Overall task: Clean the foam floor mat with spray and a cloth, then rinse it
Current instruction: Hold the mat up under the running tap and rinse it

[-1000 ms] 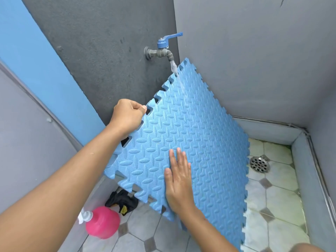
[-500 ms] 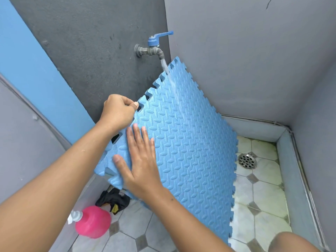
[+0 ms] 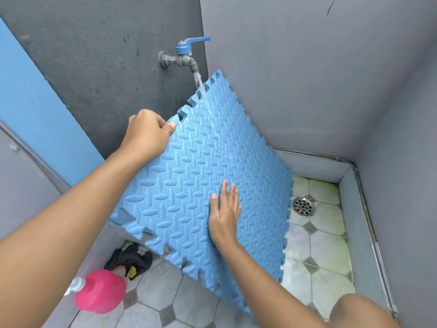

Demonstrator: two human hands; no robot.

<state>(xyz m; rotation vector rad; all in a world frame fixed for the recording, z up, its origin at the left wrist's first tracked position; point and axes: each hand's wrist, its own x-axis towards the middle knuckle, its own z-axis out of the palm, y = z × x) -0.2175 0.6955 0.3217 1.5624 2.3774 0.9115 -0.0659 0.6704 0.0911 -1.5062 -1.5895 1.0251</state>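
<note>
Mat (image 3: 196,176) held tilted under the tap (image 3: 182,58), water (image 3: 199,82) hitting its top edge. Left hand (image 3: 147,134) grips the mat's upper-left edge, fingers curled round it. Right hand (image 3: 224,214) lies flat on the mat face, fingers straight. Pink bottle (image 3: 100,291) and black cloth (image 3: 130,260) on floor below the mat.

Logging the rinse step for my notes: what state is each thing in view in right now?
Tap: open, water running.
Foam mat: tilted under the tap, water running down its face.
Left hand: grips the mat's upper edge.
Right hand: flat on the mat's face, fingers straight.
Black cloth: crumpled on the floor.
Pink bottle: on the floor, untouched.
Floor drain: uncovered.
</note>
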